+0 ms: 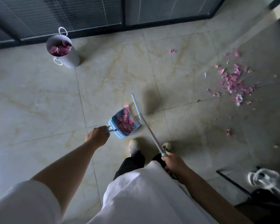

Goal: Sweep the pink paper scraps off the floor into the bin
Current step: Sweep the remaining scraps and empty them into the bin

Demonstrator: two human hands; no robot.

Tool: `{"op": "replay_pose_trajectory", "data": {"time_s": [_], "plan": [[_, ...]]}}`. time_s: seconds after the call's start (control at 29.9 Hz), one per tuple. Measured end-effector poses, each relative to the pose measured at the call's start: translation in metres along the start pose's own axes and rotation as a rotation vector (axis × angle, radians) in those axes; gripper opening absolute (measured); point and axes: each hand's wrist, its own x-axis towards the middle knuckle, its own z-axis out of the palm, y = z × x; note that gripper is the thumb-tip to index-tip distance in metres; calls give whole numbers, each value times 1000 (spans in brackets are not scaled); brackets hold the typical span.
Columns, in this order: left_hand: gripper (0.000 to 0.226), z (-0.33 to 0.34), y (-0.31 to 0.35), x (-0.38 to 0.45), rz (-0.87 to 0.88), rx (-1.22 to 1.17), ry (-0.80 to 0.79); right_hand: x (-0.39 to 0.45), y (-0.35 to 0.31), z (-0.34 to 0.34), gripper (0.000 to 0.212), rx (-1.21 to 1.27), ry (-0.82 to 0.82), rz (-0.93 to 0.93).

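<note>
You are mid-task with a loaded dustpan (124, 123): carry it level to the bin (61, 49), well off to the front left, and tip it in. Your left hand (98, 136) reaches forward, grip closed on the dustpan's handle, while your right hand (173, 162) clasps the broom (145, 123); more pink scraps (233, 81) lie on the floor far right.

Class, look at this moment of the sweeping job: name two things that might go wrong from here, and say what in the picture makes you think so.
1. The dustpan in the left hand is heaped with pink scraps, one at its far lip; carrying it to the bin may spill some.
2. The right hand holds the broom near the shoes; its handle might trip the person.
</note>
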Motion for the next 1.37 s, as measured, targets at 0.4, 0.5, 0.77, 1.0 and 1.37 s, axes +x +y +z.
{"op": "replay_pose_trajectory", "data": {"time_s": [0.4,0.5,0.77,1.0,1.37], "plan": [[22,9,4,-10,-33,-63,27,40,-15,2,30,-189,35,21],[19,12,-5,-13,-58,-50,0,47,-28,17,26,-178,-19,56],[18,15,-3,-13,-105,-129,-36,13,-49,-24,10,-66,-183,128],[19,7,9,-11,-161,-276,-3,0,-57,-59,22,-110,-71,-51],[16,-37,29,-13,-366,-407,145,65,-88,-97,20,158,34,-9]]}}
